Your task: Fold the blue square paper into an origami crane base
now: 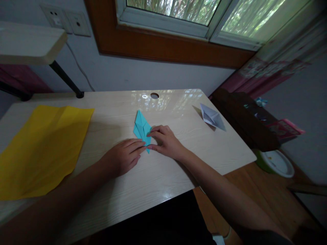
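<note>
A folded turquoise origami paper (142,126) lies on the pale wood-grain desk, long and diamond-shaped, with creases and flaps on its upper face. My left hand (125,156) rests at its lower left edge, fingertips pressed on the narrow end. From the right, my right hand (166,141) grips the same lower part, thumb and fingers closed on its edge. The tip of the paper pokes out below the fingertips. Part of the lower end is hidden under my fingers.
A large yellow sheet (46,146) lies on the left of the desk (158,180). A folded white paper boat (212,117) sits at the right, near the edge. A small shelf (33,44) stands at the back left. Beyond the right edge is a round bin (277,163).
</note>
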Demonstrator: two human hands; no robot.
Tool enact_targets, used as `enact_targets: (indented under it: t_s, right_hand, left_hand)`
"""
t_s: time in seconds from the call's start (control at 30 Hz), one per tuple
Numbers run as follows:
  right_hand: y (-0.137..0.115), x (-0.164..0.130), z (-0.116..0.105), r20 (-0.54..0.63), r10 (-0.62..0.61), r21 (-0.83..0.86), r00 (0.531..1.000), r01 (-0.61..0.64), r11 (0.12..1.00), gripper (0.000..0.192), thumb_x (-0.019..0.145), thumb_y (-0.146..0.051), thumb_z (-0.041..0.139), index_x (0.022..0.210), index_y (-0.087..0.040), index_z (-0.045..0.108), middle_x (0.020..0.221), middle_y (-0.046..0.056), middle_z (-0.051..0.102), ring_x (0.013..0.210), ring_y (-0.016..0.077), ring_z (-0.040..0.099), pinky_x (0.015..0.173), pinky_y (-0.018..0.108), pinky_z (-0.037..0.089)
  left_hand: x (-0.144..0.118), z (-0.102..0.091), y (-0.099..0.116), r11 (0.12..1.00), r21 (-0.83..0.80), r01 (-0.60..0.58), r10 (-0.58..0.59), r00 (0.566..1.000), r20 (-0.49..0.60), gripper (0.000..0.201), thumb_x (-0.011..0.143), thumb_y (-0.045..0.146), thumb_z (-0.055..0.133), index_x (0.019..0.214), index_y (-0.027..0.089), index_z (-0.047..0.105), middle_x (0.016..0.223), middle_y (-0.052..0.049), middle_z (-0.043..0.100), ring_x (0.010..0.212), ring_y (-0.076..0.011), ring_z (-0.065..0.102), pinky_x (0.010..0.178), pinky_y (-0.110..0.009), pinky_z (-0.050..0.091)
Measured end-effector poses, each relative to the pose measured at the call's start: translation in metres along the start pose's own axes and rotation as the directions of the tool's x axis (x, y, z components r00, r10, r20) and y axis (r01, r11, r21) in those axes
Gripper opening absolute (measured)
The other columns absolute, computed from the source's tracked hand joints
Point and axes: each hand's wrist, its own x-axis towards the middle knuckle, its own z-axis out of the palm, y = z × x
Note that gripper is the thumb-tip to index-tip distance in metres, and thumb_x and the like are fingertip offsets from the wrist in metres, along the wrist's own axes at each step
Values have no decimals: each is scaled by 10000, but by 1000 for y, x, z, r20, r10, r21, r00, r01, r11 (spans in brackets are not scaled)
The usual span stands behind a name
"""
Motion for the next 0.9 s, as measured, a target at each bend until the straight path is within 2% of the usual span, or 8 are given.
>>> enact_targets:
  t_s: [0.33,0.6,0.9]
  right_hand:
    - [-6,-2,1,-4,19,-31,1000,-19,999,479,869,-557,691,1247,-273,623,1286,105,577,1192,293,516,1010,479,431]
    - [-15,-5,3,-4,95,-74,995,-95,993,535,845,-625,676,1246,-275,617,1303,114,566,1175,321,497,992,496,437]
    - [-19,-9,4,36,20,-86,999,-16,996,525,877,-589,658,1309,-300,590,1424,88,560,1248,322,477,1048,526,400]
  left_hand:
    - [-2,4,-1,1000,4,23,-23,999,23,405,949,176,534,1350,137,584,1365,-144,619,1251,-286,575,1076,-489,501]
    - [0,3,-3,998,-45,43,-42,999,31,377,963,179,511,1328,155,604,1378,-134,615,1273,-274,565,1086,-477,492]
    - [-2,8,-6,992,11,124,-124,992,13,507,980,252,504,1477,156,474,1494,-152,526,1429,-296,437,1180,-531,381]
